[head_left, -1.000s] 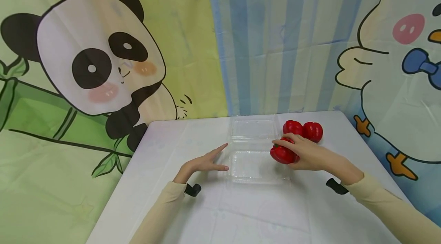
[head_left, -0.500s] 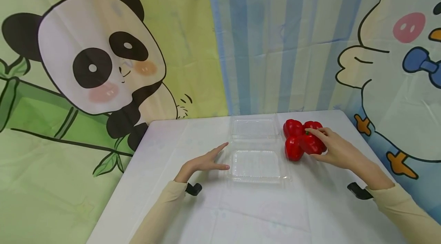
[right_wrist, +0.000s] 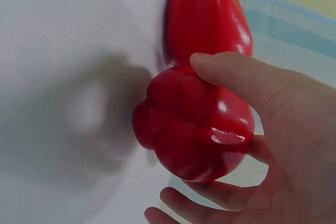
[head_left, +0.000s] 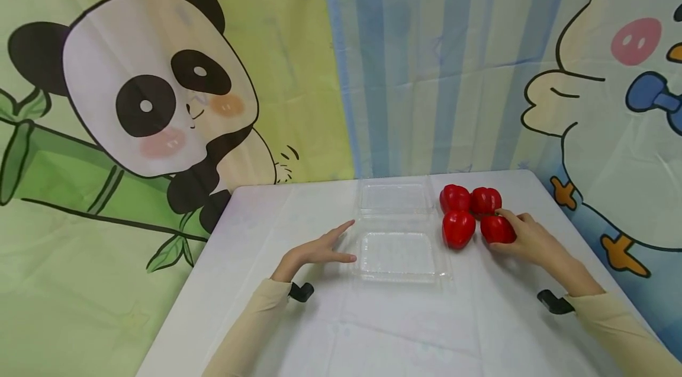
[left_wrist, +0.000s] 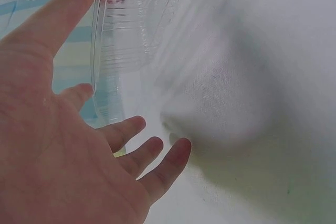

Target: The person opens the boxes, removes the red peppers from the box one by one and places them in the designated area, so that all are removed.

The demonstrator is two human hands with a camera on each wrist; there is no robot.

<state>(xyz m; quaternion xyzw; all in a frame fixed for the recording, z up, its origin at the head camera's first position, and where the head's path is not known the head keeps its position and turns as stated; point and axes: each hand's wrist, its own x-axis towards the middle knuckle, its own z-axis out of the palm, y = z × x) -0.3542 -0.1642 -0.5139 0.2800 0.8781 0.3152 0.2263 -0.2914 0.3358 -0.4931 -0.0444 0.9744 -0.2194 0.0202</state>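
Observation:
My right hand grips a red bell pepper low over the table, at the front right of a cluster of peppers. In the right wrist view the thumb lies along one side of that bell pepper, with fingers on the other. Another red bell pepper stands just to its left, and two more sit behind. My left hand is spread at the left edge of a clear plastic clamshell box; the left wrist view shows its fingers straight, beside the box wall.
The box's lid lies folded back toward the rear of the white table. Patterned curtains hang behind and at both sides. A black strap piece is on the right wrist.
My right hand has moved right, from the box's right edge, with a red bell pepper, then lowered it slightly. A pepper now shows at the front left of the cluster. My left hand stays put.

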